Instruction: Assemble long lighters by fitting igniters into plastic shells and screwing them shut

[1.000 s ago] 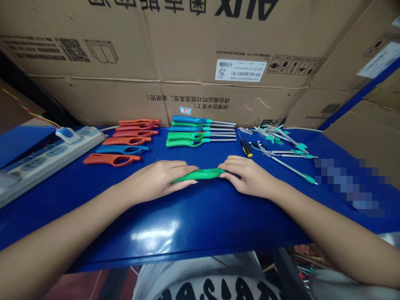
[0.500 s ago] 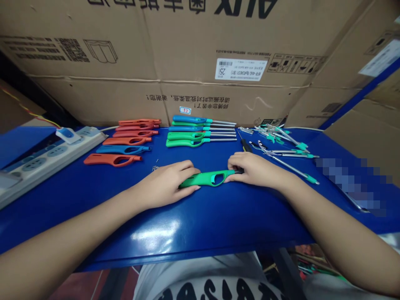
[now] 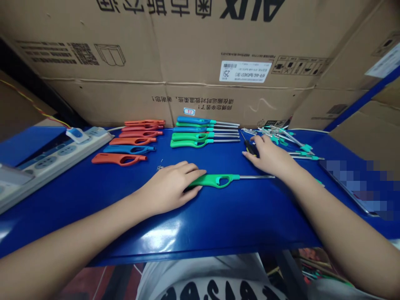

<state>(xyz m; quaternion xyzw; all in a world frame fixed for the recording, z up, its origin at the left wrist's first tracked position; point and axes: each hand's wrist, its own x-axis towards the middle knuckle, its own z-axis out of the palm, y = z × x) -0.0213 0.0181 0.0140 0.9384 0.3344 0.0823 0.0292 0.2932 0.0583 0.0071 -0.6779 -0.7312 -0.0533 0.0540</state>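
My left hand (image 3: 175,185) is closed around the handle end of a green gas lighter (image 3: 211,180) lying on the blue table. The lighter has a turquoise trigger and a long metal tube (image 3: 258,177) pointing right. My right hand (image 3: 270,154) is at a screwdriver (image 3: 251,148) with a black and yellow handle. Its thumb and fingers are apart on either side of that handle, which still lies on the table. Small screws (image 3: 160,168) lie just behind my left hand.
Orange and blue lighter bodies (image 3: 120,158) lie in a column at left, beside a white power strip (image 3: 59,160). Several lighters with tubes (image 3: 190,143) lie at back centre. Loose metal tubes (image 3: 293,139) are piled at back right. A cardboard box (image 3: 187,62) stands behind.
My right hand has left the front of the green lighter and moved back and right to the screwdriver. The lighter's metal tube now shows. My left hand keeps its hold.
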